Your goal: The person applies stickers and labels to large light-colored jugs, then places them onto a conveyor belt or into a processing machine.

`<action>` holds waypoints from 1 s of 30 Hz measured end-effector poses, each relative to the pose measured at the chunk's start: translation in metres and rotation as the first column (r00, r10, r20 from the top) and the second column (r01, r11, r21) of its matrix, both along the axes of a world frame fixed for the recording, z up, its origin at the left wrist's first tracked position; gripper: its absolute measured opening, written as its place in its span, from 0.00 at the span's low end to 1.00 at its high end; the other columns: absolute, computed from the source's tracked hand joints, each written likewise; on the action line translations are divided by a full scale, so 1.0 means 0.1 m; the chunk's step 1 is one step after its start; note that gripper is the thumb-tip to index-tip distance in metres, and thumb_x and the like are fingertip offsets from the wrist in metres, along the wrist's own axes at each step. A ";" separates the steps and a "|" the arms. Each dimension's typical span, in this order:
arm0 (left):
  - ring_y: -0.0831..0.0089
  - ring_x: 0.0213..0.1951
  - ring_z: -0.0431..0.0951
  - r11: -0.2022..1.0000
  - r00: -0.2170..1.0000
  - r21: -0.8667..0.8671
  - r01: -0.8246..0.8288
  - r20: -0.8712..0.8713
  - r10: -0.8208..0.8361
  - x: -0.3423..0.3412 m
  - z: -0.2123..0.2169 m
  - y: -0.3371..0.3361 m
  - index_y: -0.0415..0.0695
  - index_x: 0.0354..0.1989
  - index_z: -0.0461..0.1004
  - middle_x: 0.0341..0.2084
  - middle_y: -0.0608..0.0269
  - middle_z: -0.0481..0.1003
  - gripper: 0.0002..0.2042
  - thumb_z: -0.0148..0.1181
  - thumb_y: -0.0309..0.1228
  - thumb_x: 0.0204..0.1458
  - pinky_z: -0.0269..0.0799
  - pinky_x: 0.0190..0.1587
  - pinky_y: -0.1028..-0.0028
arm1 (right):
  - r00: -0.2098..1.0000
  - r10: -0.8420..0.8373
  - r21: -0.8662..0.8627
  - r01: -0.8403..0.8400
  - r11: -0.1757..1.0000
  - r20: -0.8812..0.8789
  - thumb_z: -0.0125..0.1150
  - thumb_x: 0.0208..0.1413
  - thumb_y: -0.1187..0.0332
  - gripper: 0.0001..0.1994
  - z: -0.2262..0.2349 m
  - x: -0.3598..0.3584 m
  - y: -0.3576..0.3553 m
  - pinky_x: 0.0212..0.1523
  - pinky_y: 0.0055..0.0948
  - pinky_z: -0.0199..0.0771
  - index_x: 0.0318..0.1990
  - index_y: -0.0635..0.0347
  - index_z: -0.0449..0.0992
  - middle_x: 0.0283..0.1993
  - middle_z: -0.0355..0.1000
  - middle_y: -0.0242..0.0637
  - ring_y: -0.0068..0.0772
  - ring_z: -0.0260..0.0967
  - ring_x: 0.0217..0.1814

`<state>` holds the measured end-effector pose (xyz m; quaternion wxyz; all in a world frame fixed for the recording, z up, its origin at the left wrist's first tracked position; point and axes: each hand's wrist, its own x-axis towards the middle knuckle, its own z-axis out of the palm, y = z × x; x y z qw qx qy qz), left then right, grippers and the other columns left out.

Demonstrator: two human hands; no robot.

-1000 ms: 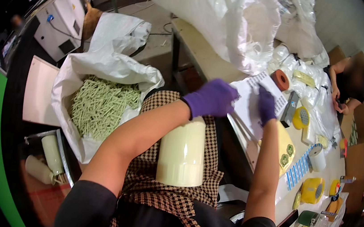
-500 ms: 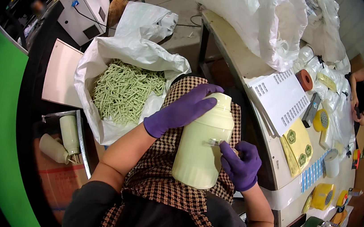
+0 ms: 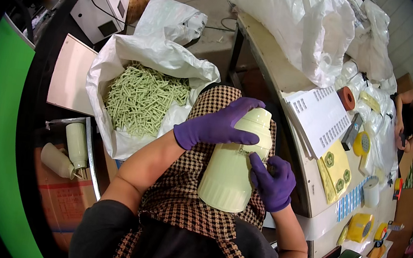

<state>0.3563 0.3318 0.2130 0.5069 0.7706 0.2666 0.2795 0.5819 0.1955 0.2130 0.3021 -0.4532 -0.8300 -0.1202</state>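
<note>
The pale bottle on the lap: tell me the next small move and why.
Probably press the right hand's fingertips flat along the pale bottle's side to smooth down whatever they are placing there. The left hand already grips the bottle's shoulder and steadies it on the checked apron, with the right fingertips touching its side.
</note>
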 end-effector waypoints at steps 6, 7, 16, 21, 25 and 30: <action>0.55 0.71 0.57 0.994 0.997 0.100 0.042 -0.068 -0.035 -0.01 0.00 0.01 0.40 0.74 0.52 0.68 0.48 0.57 0.56 0.79 0.47 0.37 0.54 0.73 0.62 | 1.000 -0.004 -0.018 0.005 1.000 0.031 0.73 0.46 0.64 0.27 0.03 0.05 0.03 0.28 0.26 0.70 0.58 0.33 0.80 0.43 0.63 0.31 0.27 0.66 0.32; 0.54 0.71 0.57 0.992 0.993 0.113 0.053 -0.109 -0.041 -0.01 0.01 0.01 0.40 0.74 0.52 0.68 0.48 0.57 0.56 0.79 0.46 0.37 0.53 0.73 0.62 | 0.999 0.000 -0.026 0.001 1.000 0.038 0.73 0.47 0.63 0.27 0.02 0.06 0.01 0.28 0.26 0.70 0.59 0.32 0.80 0.43 0.63 0.30 0.27 0.66 0.33; 0.55 0.73 0.55 0.982 0.974 0.041 0.186 -0.136 -0.179 -0.19 0.16 0.10 0.41 0.76 0.49 0.70 0.51 0.57 0.57 0.80 0.42 0.39 0.51 0.74 0.61 | 0.818 -0.417 -0.102 0.490 0.866 0.396 0.65 0.53 0.67 0.30 -0.03 0.91 -0.11 0.25 0.37 0.74 0.65 0.31 0.72 0.38 0.68 0.34 0.39 0.71 0.34; 0.54 0.76 0.48 0.959 0.966 0.119 0.257 -0.044 -0.254 0.09 0.28 0.00 0.44 0.77 0.49 0.74 0.50 0.51 0.55 0.77 0.46 0.42 0.44 0.76 0.58 | 0.842 -0.534 0.030 0.533 0.846 0.082 0.70 0.51 0.67 0.35 0.20 1.30 0.31 0.59 0.47 0.70 0.70 0.50 0.67 0.56 0.70 0.54 0.56 0.68 0.60; 0.47 0.77 0.44 0.854 0.920 0.347 0.389 -0.093 -0.381 0.60 0.42 -0.12 0.45 0.76 0.54 0.76 0.49 0.49 0.48 0.68 0.54 0.49 0.34 0.77 0.52 | 0.621 -0.167 -0.546 -0.491 0.679 -0.766 0.63 0.61 0.67 0.33 0.08 0.89 0.37 0.65 0.36 0.66 0.72 0.64 0.58 0.59 0.71 0.43 0.33 0.66 0.63; 0.55 0.75 0.54 0.968 0.926 0.009 0.251 0.290 -0.243 0.58 0.34 -0.27 0.44 0.71 0.61 0.73 0.49 0.56 0.42 0.74 0.39 0.48 0.50 0.74 0.58 | 0.275 -0.333 -0.426 -0.432 0.795 -0.902 0.53 0.71 0.54 0.23 -0.22 1.24 0.22 0.62 0.35 0.70 0.63 0.62 0.70 0.59 0.73 0.38 0.32 0.70 0.60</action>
